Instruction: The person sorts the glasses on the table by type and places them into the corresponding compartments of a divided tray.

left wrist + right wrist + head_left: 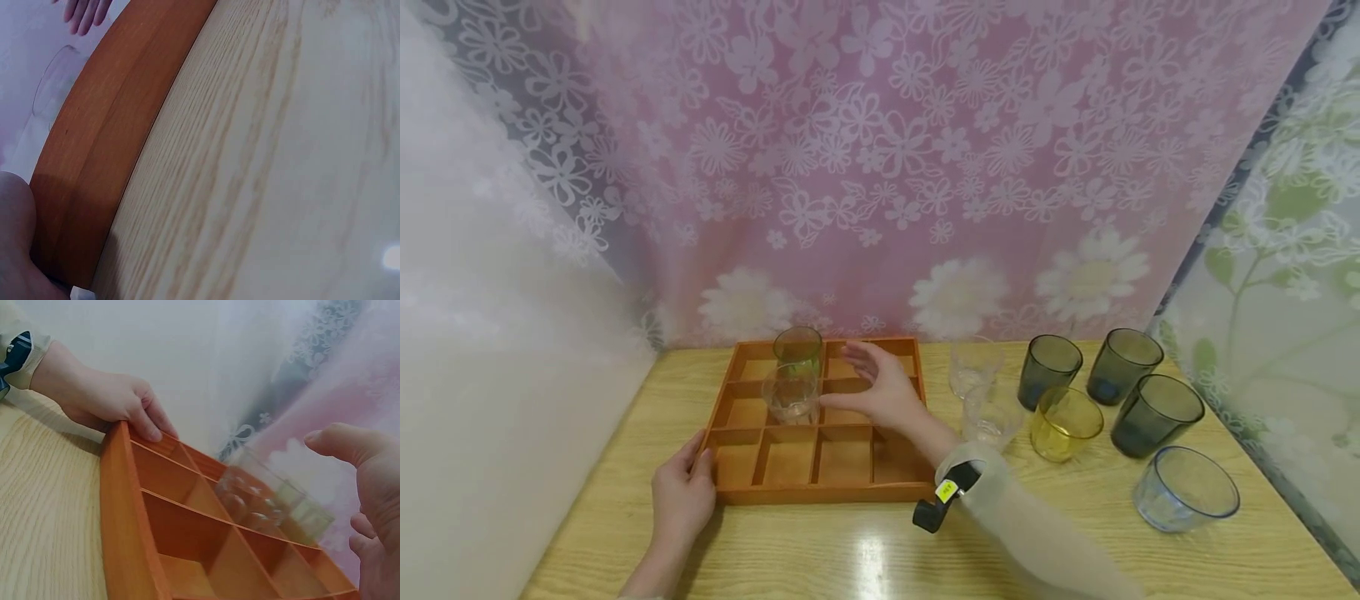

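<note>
A divided wooden tray (820,494) lies on the table, its front left corner held by my left hand (683,492), with thumb and fingers on either side of the wall. A clear glass (792,398) stands tilted in a compartment of the middle row. Behind it a green glass (798,346) sits in the back row. My right hand (886,390) hovers over the tray just right of the clear glass, thumb and fingers spread. The right wrist view shows a gap between this hand (378,494) and the clear glass (247,490).
Right of the tray stand two clear glasses (988,421), a yellow glass (1066,425), three dark grey glasses (1153,417) and a blue-rimmed clear glass (1183,492). A pink flowered curtain (880,208) hangs behind the wooden table (805,550).
</note>
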The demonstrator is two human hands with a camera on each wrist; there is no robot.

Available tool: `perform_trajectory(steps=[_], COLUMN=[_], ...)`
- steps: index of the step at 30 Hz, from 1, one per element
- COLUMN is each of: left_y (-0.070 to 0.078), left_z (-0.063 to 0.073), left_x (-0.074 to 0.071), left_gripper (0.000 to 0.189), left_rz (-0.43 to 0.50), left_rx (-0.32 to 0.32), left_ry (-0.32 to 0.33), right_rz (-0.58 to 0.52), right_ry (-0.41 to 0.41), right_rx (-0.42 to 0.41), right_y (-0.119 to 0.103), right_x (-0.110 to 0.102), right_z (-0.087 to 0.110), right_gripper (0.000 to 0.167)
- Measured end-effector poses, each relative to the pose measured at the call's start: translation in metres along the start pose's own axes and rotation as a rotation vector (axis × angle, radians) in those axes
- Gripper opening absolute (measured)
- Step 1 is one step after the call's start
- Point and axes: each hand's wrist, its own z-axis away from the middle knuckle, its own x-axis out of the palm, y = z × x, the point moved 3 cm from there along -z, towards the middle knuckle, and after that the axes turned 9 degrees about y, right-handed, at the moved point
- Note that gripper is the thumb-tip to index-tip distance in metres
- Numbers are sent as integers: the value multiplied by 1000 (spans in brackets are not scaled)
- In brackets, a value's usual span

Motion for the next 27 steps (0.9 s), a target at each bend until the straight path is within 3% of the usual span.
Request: perform_trajectory(steps=[16,27], left_y=[3,6], left_z=[0,3], left_x=[0,0], left_gripper=[39,39], left_rz=[-4,-24], left_rx=[22,0], left_ry=[11,9], right_rz=[14,-38], right_ry=[34,53], right_rx=[-71,-107], right_y=[-16,-31], right_x=[-70,-109], right_z=[23,36], right_gripper=[85,81])
